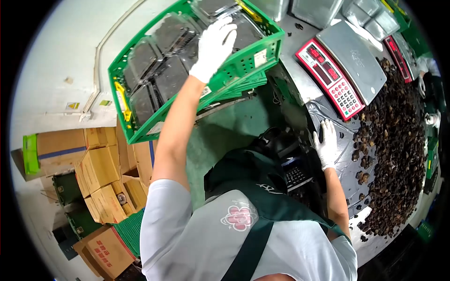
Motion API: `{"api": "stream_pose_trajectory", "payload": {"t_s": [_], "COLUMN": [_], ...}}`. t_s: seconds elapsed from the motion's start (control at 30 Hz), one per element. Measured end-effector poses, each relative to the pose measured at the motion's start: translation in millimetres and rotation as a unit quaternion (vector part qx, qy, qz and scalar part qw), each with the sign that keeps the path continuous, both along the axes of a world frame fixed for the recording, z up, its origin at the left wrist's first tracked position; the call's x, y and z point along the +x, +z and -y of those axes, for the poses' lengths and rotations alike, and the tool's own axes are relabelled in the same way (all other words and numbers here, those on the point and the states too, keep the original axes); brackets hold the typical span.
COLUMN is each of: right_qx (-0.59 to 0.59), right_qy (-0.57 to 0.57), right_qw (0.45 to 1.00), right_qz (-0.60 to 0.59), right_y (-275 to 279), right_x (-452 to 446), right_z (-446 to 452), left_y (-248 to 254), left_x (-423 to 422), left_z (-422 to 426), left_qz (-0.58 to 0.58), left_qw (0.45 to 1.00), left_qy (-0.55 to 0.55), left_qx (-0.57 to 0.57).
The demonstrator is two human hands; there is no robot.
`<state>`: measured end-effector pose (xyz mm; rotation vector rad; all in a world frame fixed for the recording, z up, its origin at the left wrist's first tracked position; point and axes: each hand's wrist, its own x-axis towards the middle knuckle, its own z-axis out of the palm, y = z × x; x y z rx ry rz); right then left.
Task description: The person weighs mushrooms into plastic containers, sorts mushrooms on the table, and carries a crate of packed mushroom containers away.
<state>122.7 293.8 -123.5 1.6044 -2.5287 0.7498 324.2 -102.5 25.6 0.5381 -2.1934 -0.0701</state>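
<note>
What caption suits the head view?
Gloved left hand at a green crate of clear boxes; gloved right hand on the table, near a red scale.

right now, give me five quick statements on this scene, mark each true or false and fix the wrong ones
1. The left hand is over clear plastic boxes in the green crate. True.
2. The right hand is ungloved. False: it wears a white glove, as the left does.
3. The nearer digital scale shows lit red digits. True.
4. The right hand is on that scale's keypad. False: it is on the grey plastic sheeting beside the scale.
5. The pile of dark brown pieces lies in the cardboard boxes. False: it lies on the worktable.
</note>
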Motion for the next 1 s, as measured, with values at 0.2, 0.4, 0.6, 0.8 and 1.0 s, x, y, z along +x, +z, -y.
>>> {"api": "stream_pose_trajectory", "payload": {"t_s": [0.2,0.4,0.6,0.8,1.0], "right_qx": [-0.030,-0.021,-0.136,-0.180,-0.064], "right_qy": [0.025,0.018,-0.091,-0.014,0.055], "right_qw": [0.999,1.000,0.986,0.983,0.983], "right_qz": [-0.016,-0.008,0.015,0.045,0.165], "right_y": [-1,-1,42,151,155], "right_x": [0,2,19,16,-21], "right_z": [-2,-3,78,275,436], "left_y": [42,57,9,-1,9], "left_x": [138,324,397,382,372], "left_z": [-49,-30,26,76,79], "left_qz": [-0.041,-0.162,-0.232,-0.344,-0.325], "left_qw": [0.991,0.894,0.808,0.715,0.656], "left_qy": [0.123,0.401,0.349,0.213,0.247], "left_qx": [0.031,0.120,0.414,0.569,0.635]}}
